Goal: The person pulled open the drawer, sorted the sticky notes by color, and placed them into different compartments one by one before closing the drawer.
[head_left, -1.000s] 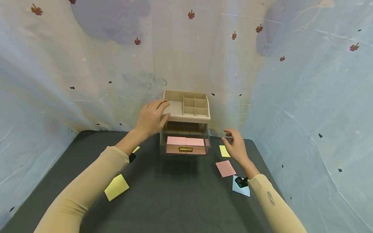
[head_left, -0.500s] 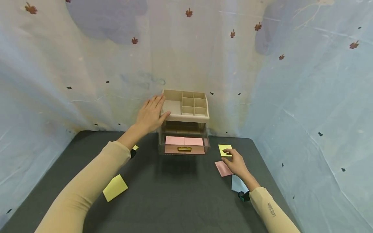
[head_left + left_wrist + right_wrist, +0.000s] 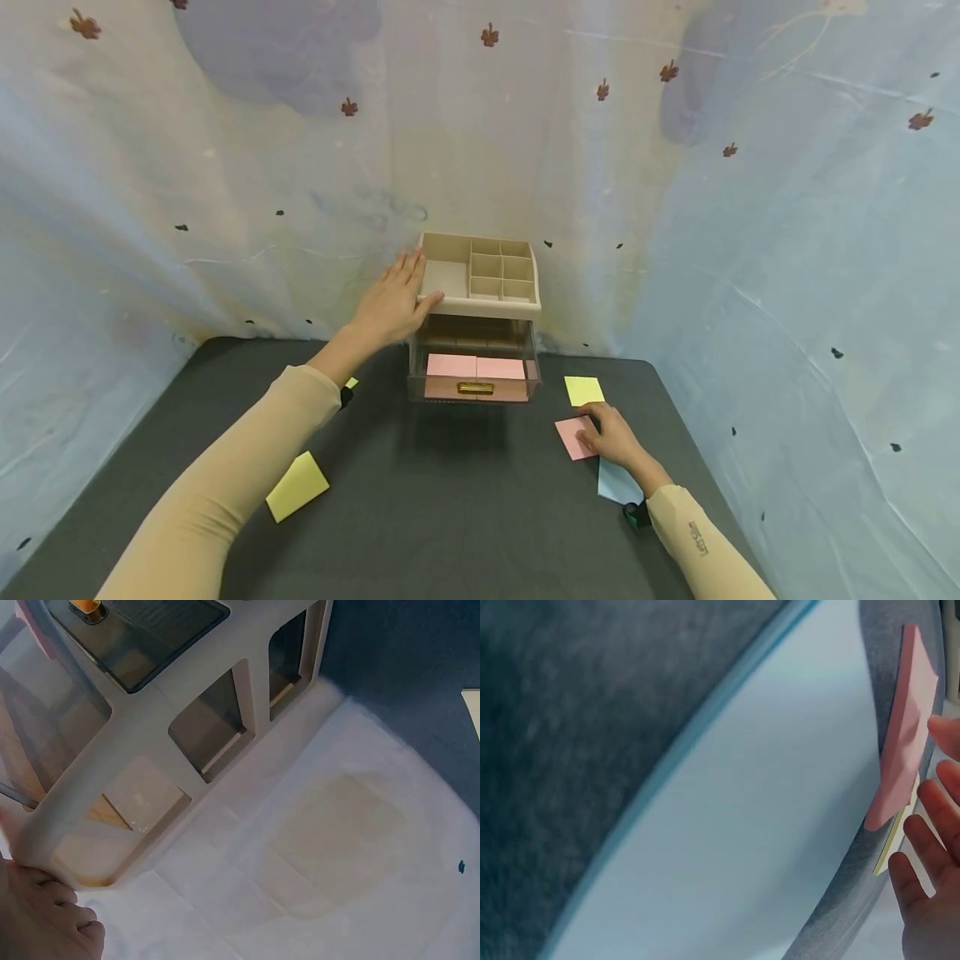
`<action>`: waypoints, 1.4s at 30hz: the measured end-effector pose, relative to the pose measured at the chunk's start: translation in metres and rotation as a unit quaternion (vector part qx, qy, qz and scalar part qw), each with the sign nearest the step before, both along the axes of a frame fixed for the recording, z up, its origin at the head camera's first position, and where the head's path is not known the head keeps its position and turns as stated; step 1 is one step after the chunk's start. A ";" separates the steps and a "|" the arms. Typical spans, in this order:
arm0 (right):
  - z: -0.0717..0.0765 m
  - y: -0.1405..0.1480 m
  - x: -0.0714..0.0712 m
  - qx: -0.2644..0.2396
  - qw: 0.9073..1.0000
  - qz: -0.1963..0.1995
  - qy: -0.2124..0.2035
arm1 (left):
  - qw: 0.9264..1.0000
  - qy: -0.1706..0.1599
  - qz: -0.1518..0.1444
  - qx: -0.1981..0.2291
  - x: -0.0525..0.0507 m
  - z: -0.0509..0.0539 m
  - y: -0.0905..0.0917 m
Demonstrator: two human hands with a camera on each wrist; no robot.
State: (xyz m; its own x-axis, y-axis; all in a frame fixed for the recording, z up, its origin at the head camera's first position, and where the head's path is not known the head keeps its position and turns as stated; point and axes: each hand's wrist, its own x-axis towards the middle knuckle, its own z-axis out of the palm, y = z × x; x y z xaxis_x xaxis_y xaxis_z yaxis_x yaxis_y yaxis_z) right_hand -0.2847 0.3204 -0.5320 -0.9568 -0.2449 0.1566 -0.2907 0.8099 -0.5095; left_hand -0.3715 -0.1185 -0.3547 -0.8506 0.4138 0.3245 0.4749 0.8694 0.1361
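My left hand (image 3: 391,302) rests on the left edge of the beige organizer (image 3: 486,307), fingers straight along its side and thumb at the front rim. In the left wrist view, that hand (image 3: 49,915) touches the organizer's corner. A clear drawer with a gold handle (image 3: 476,388) is pulled out, holding two pink pads (image 3: 452,364) side by side. My right hand (image 3: 617,437) is over the right edge of a pink note pad (image 3: 572,436), fingers loosely bent. In the right wrist view, its fingers (image 3: 924,838) are spread beside the pink pad (image 3: 908,735).
A yellow pad (image 3: 584,390) lies behind the pink one, and a blue pad (image 3: 618,482) in front of it, partly under the right wrist. Another yellow pad (image 3: 298,487) is at the left, with a yellow corner (image 3: 352,382) behind the left wrist. A patterned curtain surrounds the dark table (image 3: 450,517).
My right hand has come down and toward me, from above the yellow pad to the pink one. My left hand's fingers have straightened along the organizer's edge.
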 end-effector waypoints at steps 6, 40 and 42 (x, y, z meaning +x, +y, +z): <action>0.000 0.003 -0.001 0.022 1.000 0.020 -0.004 | 1.000 -0.006 0.004 -0.002 0.000 0.001 0.001; 0.016 0.001 -0.027 0.066 0.995 0.038 -0.071 | 1.000 -0.006 0.005 -0.009 0.002 0.003 -0.001; 0.017 0.001 -0.025 0.067 0.995 0.035 -0.066 | 1.000 -0.007 0.005 -0.009 0.002 0.003 -0.001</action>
State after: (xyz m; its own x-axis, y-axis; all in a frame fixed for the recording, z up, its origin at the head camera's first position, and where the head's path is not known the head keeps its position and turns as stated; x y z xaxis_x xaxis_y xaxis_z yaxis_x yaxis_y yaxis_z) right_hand -0.3100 0.3214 -0.5145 -0.9468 -0.3219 -0.0068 -0.2868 0.8530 -0.4361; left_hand -0.3692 -0.1199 -0.3513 -0.8595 0.4103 0.3047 0.4637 0.8768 0.1273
